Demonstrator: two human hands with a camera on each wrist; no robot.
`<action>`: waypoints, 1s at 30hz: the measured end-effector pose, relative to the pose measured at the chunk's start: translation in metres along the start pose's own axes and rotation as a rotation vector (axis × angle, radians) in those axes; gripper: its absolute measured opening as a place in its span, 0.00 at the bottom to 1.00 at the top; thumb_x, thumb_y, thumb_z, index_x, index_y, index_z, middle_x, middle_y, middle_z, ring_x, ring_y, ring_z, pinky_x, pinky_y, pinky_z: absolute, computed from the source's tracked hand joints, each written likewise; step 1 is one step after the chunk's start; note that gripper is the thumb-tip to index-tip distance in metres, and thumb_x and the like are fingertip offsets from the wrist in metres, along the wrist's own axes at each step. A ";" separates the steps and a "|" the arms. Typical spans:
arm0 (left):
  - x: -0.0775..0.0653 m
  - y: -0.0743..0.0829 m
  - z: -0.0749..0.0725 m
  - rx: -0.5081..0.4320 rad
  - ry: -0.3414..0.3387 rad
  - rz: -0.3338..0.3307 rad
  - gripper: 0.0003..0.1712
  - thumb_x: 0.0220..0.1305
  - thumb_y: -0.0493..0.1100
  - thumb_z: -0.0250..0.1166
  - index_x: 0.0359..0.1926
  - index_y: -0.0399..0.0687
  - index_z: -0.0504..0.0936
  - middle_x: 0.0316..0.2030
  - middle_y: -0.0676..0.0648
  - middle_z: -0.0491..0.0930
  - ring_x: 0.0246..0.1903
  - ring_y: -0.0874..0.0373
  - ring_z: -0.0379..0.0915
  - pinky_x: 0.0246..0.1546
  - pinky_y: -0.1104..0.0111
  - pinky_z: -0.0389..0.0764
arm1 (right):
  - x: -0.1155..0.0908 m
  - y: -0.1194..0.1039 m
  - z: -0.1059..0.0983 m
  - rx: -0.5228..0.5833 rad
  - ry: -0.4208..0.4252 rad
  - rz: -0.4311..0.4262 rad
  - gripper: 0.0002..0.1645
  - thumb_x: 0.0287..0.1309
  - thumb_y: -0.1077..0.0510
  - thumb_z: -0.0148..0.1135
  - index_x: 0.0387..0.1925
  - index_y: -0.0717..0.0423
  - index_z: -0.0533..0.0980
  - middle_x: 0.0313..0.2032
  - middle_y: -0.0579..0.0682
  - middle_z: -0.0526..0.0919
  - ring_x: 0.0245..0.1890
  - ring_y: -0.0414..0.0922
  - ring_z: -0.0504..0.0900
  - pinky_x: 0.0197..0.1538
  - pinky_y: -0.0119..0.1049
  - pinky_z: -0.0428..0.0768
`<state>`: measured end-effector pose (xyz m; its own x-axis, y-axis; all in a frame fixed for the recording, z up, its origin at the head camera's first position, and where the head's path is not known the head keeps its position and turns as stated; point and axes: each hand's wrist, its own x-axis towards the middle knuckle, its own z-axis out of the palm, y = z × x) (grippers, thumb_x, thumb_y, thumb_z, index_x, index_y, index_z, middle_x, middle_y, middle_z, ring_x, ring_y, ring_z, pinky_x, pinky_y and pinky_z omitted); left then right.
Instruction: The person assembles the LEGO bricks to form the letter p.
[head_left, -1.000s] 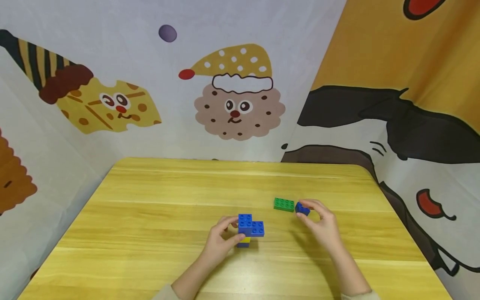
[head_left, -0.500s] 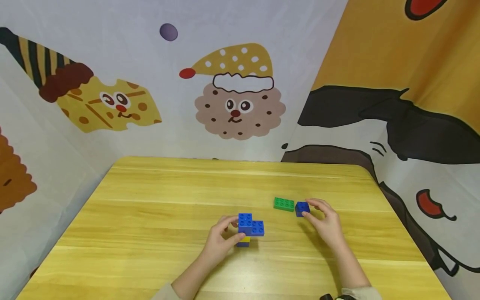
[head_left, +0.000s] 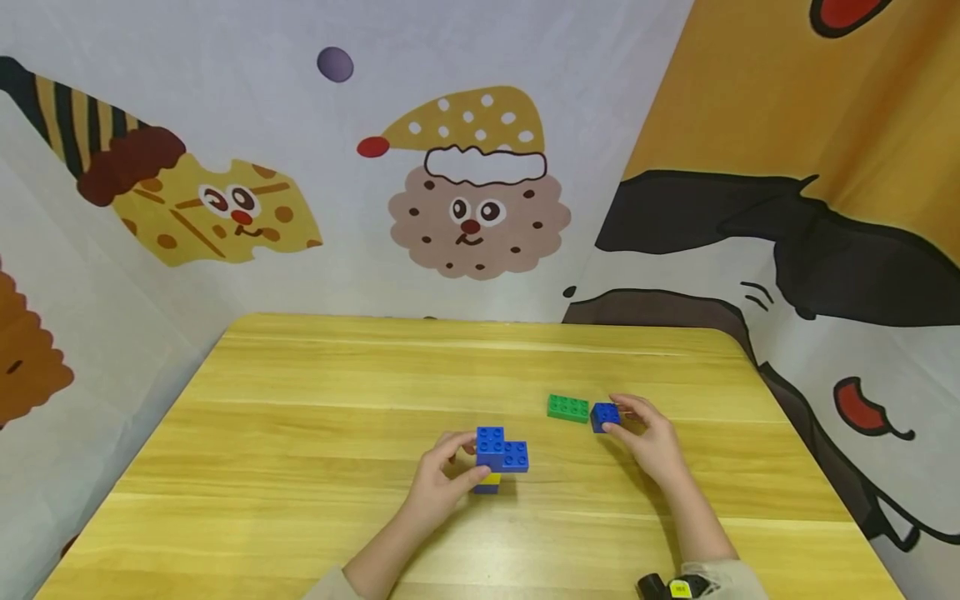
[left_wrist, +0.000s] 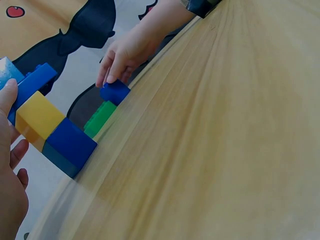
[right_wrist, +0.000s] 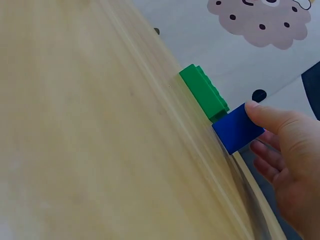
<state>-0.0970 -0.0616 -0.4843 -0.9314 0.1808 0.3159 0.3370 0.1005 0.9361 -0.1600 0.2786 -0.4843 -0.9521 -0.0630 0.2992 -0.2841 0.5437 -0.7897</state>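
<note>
The left hand pinches the upper blue bricks of a toy-brick stack between thumb and fingers. From the top, the stack has a blue brick, a blue brick jutting to the right, a yellow brick and a blue brick at the table. Farther right, the right hand holds a separate blue brick at its near right side, thumb on its front and fingers behind. This brick sits level on the table, its studs facing up. Right beside it lies a green brick with two rows of studs.
All the bricks stand on a wood-grain table. A cloth printed with cartoon figures hangs behind the table and along its sides. On the right wrist is a black strap.
The blue brick at the right hand was tilted a second ago and now stands level. The right hand has shifted slightly right, and its wrist strap has come into view. The left hand stays put.
</note>
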 end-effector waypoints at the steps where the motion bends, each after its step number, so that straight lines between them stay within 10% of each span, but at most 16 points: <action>1: 0.000 0.000 0.000 -0.001 0.001 -0.001 0.20 0.56 0.36 0.69 0.52 0.42 0.80 0.38 0.50 0.76 0.40 0.43 0.68 0.42 0.65 0.69 | 0.000 0.003 0.000 0.009 -0.006 0.009 0.28 0.54 0.62 0.70 0.57 0.61 0.75 0.51 0.58 0.78 0.48 0.53 0.77 0.48 0.28 0.76; 30: 0.000 -0.001 0.000 -0.013 -0.007 -0.022 0.21 0.56 0.37 0.69 0.52 0.44 0.80 0.38 0.50 0.76 0.39 0.45 0.68 0.41 0.66 0.69 | -0.003 0.010 0.002 0.064 -0.001 0.105 0.25 0.56 0.57 0.69 0.56 0.59 0.76 0.47 0.59 0.80 0.45 0.53 0.79 0.43 0.25 0.76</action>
<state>-0.0973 -0.0614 -0.4855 -0.9378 0.1850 0.2938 0.3142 0.0921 0.9449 -0.1597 0.2829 -0.4939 -0.9772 -0.0094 0.2122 -0.1891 0.4930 -0.8492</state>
